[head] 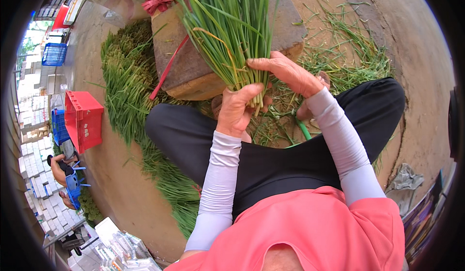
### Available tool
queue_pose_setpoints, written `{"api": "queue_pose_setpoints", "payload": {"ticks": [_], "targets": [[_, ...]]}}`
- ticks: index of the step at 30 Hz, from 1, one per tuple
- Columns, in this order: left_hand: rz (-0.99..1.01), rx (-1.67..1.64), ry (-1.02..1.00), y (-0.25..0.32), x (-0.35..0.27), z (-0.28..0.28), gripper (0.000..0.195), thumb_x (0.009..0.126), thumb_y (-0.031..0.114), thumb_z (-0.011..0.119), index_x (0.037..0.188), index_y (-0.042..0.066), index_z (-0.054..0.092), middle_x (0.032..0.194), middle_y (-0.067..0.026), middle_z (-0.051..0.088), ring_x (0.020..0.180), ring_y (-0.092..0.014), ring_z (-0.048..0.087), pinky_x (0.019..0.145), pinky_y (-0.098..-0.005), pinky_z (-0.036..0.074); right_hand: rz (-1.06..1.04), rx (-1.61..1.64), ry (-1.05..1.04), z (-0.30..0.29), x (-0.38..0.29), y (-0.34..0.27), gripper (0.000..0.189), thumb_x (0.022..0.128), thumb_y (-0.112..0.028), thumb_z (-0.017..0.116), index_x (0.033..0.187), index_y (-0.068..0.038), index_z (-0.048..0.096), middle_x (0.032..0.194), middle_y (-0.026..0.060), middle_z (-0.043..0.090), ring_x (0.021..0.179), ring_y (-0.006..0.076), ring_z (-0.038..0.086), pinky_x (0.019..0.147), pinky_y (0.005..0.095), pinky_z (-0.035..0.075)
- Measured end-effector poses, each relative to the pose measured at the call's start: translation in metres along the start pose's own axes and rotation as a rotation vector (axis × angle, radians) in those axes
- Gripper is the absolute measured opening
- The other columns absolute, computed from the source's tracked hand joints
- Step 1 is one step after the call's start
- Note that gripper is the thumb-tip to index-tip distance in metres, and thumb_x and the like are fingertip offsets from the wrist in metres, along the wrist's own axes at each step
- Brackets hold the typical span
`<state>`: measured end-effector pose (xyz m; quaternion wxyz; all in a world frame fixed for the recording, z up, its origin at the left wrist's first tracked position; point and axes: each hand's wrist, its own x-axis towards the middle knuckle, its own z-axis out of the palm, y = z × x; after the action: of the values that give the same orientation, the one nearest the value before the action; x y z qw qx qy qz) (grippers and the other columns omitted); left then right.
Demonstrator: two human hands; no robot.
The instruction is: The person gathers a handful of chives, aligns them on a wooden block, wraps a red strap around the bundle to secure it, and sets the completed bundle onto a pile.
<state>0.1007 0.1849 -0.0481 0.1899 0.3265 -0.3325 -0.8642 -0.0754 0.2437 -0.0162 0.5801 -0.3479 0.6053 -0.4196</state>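
A bunch of long green stalks, apparently chives point(236, 28), is gripped near its pale lower ends by my left hand point(238, 107). My right hand point(290, 73) lies against the other side of the stalks, its thumb across their front; its fingers are partly hidden behind them. One yellowed leaf runs down the front of the bunch. Beneath the leaves stands a low wooden block point(189, 78). A red tie strip point(170, 67) hangs over the block's left side, and a bundle of red ties point(163, 0) lies on its far left corner.
Heaped green stalks point(127, 86) curve along my left side. Loose trimmings point(348, 49) litter the floor at the right. Further left are a red plastic crate point(85, 122), a blue basket point(54, 54), a seated person point(60, 169) and stacked white boxes point(123, 251). A crumpled bag point(405, 180) lies right.
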Motion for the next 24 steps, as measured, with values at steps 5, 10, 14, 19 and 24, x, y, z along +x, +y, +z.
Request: {"api": "queue_pose_setpoints", "payload": {"ticks": [5,10,14,19,24], "targets": [[0.008,0.051,0.25,-0.014,0.012,0.004,0.028,0.083,0.006,0.073,0.109,0.003,0.064,0.087,-0.0064,0.069,0.061,-0.021,0.069,0.044,-0.0306,0.054,-0.172,-0.996,0.31,-0.014,0.009,0.02,0.027,0.096,-0.028,0.054,0.116,-0.011,0.063,0.09,0.0141,0.063,0.079,0.0343,0.063,0.07,0.0435,0.051],[0.042,0.129,0.26,-0.026,0.015,0.008,0.028,0.085,0.007,0.073,0.11,0.004,0.062,0.087,-0.0052,0.068,0.06,-0.02,0.068,0.044,-0.0307,0.053,-0.234,-0.565,0.598,0.003,-0.001,0.029,0.029,0.091,-0.033,0.057,0.094,-0.005,0.064,0.083,0.016,0.069,0.081,0.0374,0.067,0.077,0.0479,0.051],[0.065,0.217,0.195,-0.025,0.013,0.009,0.029,0.085,0.008,0.072,0.112,0.004,0.062,0.09,-0.0051,0.069,0.063,-0.018,0.068,0.048,-0.0298,0.055,-0.218,-0.609,0.546,0.027,0.006,0.022,0.027,0.088,-0.03,0.062,0.094,-0.003,0.064,0.083,0.016,0.069,0.08,0.0342,0.068,0.075,0.0456,0.052],[0.013,-0.082,-0.026,-0.018,0.007,-0.006,0.042,0.093,0.016,0.066,0.13,0.003,0.053,0.11,-0.011,0.068,0.092,-0.027,0.07,0.072,-0.0418,0.062,-0.07,-0.22,0.446,0.013,0.016,0.03,0.027,0.089,-0.025,0.061,0.093,0.001,0.063,0.08,0.0164,0.068,0.067,0.0277,0.069,0.067,0.0415,0.053],[-0.005,-0.119,-0.019,-0.021,0.01,-0.012,0.04,0.095,0.015,0.063,0.132,0.002,0.052,0.112,-0.011,0.068,0.096,-0.027,0.07,0.075,-0.044,0.061,-0.106,-0.247,0.529,0.012,0.008,0.033,0.022,0.089,-0.021,0.062,0.097,-0.001,0.061,0.08,0.0176,0.068,0.072,0.0315,0.069,0.068,0.0433,0.053]]}}
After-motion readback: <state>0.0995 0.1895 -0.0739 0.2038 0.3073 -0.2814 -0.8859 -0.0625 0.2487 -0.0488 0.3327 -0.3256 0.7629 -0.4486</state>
